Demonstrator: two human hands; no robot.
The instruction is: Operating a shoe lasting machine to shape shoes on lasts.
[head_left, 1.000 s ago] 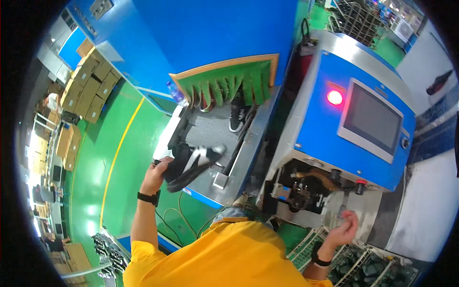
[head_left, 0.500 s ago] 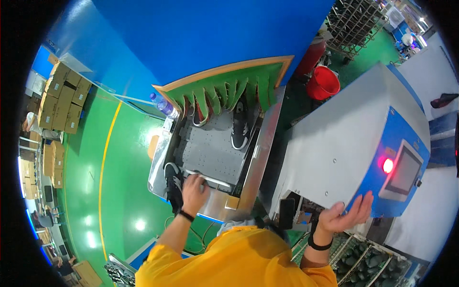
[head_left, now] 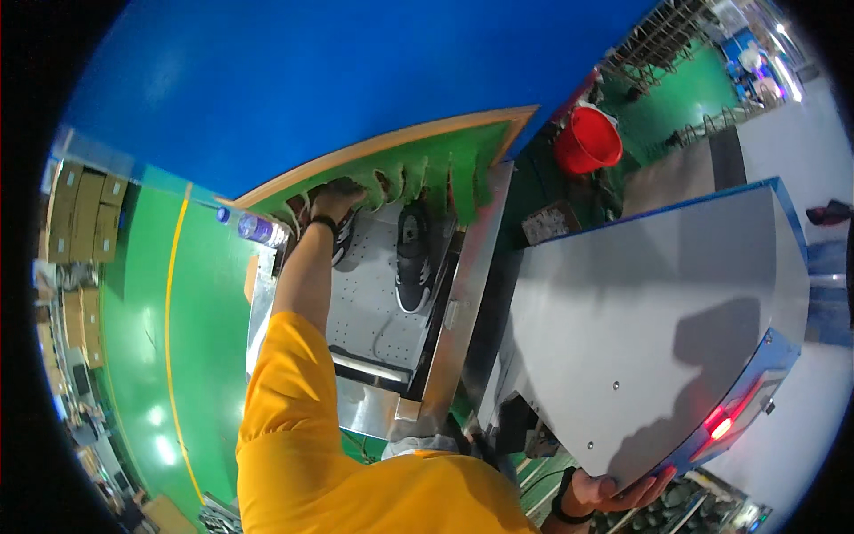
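Observation:
My left hand [head_left: 338, 198] reaches in at the green hanging flaps [head_left: 414, 178], by the rear end of a black-and-white sneaker [head_left: 342, 244]. Its fingers are partly hidden at the flaps, so their grip does not show. To the right, a second black-and-white sneaker [head_left: 412, 262] lies on the perforated grey conveyor plate [head_left: 360, 307], toe end toward me. Low on the right, my right hand [head_left: 612, 495] is open, fingers stretched out along the lower edge of a grey-and-blue machine housing [head_left: 640, 329].
A tall blue machine wall [head_left: 356, 80] rises behind the flaps. On the conveyor's left edge lies a plastic bottle [head_left: 253, 228]. A red bucket [head_left: 589, 141] stands beyond it at right. Cardboard boxes [head_left: 84, 214] are stacked at far left. A red light [head_left: 721, 429] glows on the housing.
My left hand has moved forward from the conveyor's near edge to the flaps. The sneaker beside it at that edge no longer shows there. My view has shifted; my right hand sits lower in it.

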